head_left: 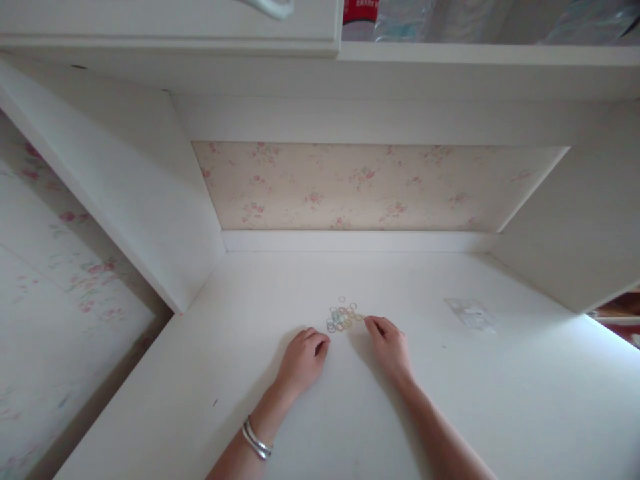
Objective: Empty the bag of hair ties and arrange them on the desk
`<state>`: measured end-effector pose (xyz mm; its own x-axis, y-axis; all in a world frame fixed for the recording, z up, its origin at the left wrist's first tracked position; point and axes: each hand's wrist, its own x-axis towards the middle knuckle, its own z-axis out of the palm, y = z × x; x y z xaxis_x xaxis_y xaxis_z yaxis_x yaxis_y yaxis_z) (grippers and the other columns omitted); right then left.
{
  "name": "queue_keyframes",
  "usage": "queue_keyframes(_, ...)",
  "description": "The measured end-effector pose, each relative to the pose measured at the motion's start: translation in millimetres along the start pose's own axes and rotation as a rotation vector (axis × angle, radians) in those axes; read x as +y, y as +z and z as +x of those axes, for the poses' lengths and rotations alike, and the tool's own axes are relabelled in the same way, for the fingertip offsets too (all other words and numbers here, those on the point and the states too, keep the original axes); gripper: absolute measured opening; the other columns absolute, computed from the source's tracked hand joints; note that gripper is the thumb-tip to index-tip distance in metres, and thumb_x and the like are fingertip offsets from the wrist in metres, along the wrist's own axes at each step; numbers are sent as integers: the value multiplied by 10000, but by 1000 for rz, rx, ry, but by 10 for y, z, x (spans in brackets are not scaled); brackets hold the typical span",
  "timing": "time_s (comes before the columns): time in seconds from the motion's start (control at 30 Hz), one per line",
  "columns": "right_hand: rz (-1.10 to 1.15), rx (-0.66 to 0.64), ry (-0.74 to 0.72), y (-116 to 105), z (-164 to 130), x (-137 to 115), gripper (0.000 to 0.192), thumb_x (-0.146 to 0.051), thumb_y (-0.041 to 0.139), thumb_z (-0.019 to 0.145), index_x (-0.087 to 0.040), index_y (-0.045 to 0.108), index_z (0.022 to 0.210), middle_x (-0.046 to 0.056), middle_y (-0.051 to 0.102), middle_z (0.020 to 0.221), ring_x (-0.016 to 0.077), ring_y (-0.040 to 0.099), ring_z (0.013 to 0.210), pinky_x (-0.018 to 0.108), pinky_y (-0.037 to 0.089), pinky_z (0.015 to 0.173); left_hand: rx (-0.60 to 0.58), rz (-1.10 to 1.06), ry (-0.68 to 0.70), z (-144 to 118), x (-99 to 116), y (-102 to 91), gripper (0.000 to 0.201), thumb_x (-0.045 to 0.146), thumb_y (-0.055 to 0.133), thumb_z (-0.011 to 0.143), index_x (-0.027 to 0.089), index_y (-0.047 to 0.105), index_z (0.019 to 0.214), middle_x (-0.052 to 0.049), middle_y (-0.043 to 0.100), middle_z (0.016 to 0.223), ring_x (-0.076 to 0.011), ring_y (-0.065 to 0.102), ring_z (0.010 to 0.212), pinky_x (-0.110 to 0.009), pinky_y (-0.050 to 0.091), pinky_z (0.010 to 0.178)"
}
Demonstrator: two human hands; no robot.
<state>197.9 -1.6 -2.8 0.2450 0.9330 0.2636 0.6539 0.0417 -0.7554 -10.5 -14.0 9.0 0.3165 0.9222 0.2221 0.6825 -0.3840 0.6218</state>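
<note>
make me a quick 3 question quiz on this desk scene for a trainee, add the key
1. True or false: the left hand is on the arm with the bracelet.
2. Which lies to the right of the rings: (a) the bracelet, (b) the clear packet, (c) the left hand?
3. Which hand has its fingertips at the right edge of the rings?

Key: 1. True; 2. b; 3. The right hand.

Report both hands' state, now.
Left hand: curled, beside the small rings; any hold can't be told.
Right hand: curled, fingertips by the rings; hold unclear.
</note>
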Motion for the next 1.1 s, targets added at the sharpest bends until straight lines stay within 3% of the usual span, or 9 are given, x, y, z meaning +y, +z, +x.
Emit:
queue_keyframes(0.13,86,-6,69,-27,27,0,388,-456,426,828,-188,704,874,63,697,935,209,614,876,296,442,796,5,12,13,5,1,12,247,212,422,878,209,668,869,-43,639,846,-174,570,846,-294,437,799)
queue_keyframes(0.53,54,-73,-63,-2,-67,-75,384,-425,395,849,-219,718,850,39,706,877,192,626,799,278,449,742,16,7,9,-4,-32,45,280,227,369,913,198,645,954,-58,629,916,-179,567,901,-309,438,835)
queue_keyframes(0.77,180,16,116,-32,5,14,422,-499,450,801,-184,721,874,69,707,905,226,620,855,302,445,763,49,-28,-20,-22,-83,86,298,157,369,886,212,612,1051,-63,576,1030,-161,577,912,-287,452,831)
queue_keyframes(0.97,273,41,218,-29,29,52,503,-550,452,784,-139,710,918,19,599,562,166,534,547,255,388,520,44,-49,-22,-9,-44,53,259,193,370,897,198,613,987,-59,599,984,-168,577,909,-281,451,796)
queue_keyframes(1.1,230,47,181,-28,16,30,488,-539,445,787,-143,712,884,30,610,588,167,536,555,251,378,513,44,-43,-15,3,-17,44,240,208,391,895,195,625,944,-56,630,915,-176,573,884,-293,443,797)
